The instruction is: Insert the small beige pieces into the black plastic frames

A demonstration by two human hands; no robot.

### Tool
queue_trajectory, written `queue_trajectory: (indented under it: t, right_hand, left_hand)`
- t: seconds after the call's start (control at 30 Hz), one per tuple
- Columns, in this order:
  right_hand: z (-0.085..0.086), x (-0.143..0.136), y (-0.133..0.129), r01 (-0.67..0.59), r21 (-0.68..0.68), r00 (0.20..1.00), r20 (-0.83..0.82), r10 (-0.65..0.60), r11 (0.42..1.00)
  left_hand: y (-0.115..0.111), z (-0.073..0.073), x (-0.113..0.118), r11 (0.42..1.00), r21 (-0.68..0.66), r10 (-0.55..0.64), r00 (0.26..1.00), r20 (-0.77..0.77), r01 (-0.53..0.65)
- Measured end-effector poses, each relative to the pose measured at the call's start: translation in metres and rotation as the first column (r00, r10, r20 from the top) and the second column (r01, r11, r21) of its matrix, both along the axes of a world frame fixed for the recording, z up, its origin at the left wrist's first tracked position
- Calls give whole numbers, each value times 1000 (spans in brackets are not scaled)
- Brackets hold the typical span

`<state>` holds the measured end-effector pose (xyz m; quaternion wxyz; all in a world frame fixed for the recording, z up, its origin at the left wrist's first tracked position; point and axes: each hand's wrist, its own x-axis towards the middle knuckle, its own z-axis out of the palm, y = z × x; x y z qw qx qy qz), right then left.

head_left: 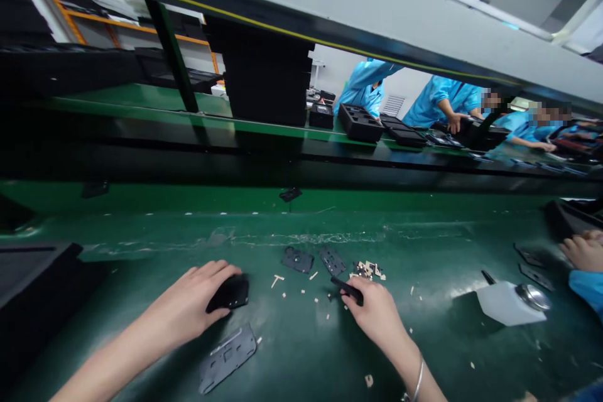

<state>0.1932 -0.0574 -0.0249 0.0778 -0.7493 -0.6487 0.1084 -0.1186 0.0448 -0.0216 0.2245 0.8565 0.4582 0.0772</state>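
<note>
My left hand (198, 301) is closed around a black rectangular part (232, 293) just above the green tabletop. My right hand (374, 308), with a bracelet at the wrist, grips a slim black tool (346, 287) that points up and left. Near the tool's tip lie two dark flat plates with holes, one on the left (298, 260) and one on the right (332, 260). Beside them is a heap of small beige pieces (367, 271), with more scattered around. A larger grey plate (228, 358) rests below my left hand.
A white bottle with a metal cap (512, 303) stands at the right. Beyond it are dark plates (536, 276) and another person's hand (584, 251). A black box (38, 295) is at the left. Behind a raised ledge, people in blue clothing (362, 88) work near black trays (360, 122).
</note>
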Motion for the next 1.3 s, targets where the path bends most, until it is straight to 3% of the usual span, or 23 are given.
queue_trajectory:
  t: [0.1,0.2,0.27,0.33,0.4,0.47,0.57,0.63,0.73,0.9,0.97,1.03,1.07,1.1,1.17,1.2,1.23,1.27,1.3]
  right_hand:
    - [4,-20,6,-41,-64,994,94,47,997]
    - [5,-33,14,-44,-108,981,185,63,993]
    - [4,-37,21,-45,-140,969,236,77,989]
    - [4,-37,27,-53,-169,959,267,98,984]
    - [5,-36,32,-61,-186,953,280,113,981]
    - [7,-36,34,-62,-186,953,280,114,981]
    - [11,-42,32,-61,-163,963,251,101,985]
    - [11,-49,27,-59,-111,986,151,75,992]
    - [6,-59,20,-34,-3,991,-132,34,999]
    - [-7,-62,19,20,48,833,-553,10,999]
    - [-9,-62,20,15,46,709,-705,22,999]
    - [-10,-65,18,-23,36,560,-828,43,999]
    - [-10,-67,17,-48,31,489,-871,51,998]
    - [-9,-69,16,-72,27,429,-902,55,997]
    - [-10,-72,13,-107,23,364,-929,61,994]
    - [-10,-73,12,-116,25,361,-930,65,993]
    - [-10,-73,11,-117,29,370,-926,70,993]
    - [-10,-73,11,-112,37,385,-920,78,993]
    - [-9,-72,10,-101,52,402,-912,89,994]
  left_hand:
    - [-6,13,10,997,-29,74,965,251,-69]
    - [-5,27,28,987,-73,159,851,500,-142]
    - [-1,29,36,981,-86,192,775,602,-176]
    - [5,25,37,980,-73,190,761,620,-185]
    - [11,17,32,992,-42,121,848,516,-116]
    - [14,13,23,999,-33,-18,962,273,28]
    - [11,15,14,982,-49,-188,973,-130,183]
    - [7,20,14,981,-37,-194,946,-258,191]
    - [4,27,14,989,-21,-144,941,-305,144]
    - [9,33,7,996,66,-39,950,-310,63]
    - [4,32,14,996,67,-37,980,-194,51]
    - [-8,25,30,989,-127,-53,989,137,70]
    - [-16,20,39,932,-330,-19,929,368,150]
    - [-25,14,49,799,-532,66,838,542,282]
    - [-42,3,63,446,-750,307,703,641,489]
    - [-48,-2,68,311,-773,404,659,634,553]
    - [-53,-6,71,226,-775,478,626,616,590]
    - [-56,-8,73,190,-772,529,599,601,606]
    - [-57,-9,73,193,-769,562,574,595,609]
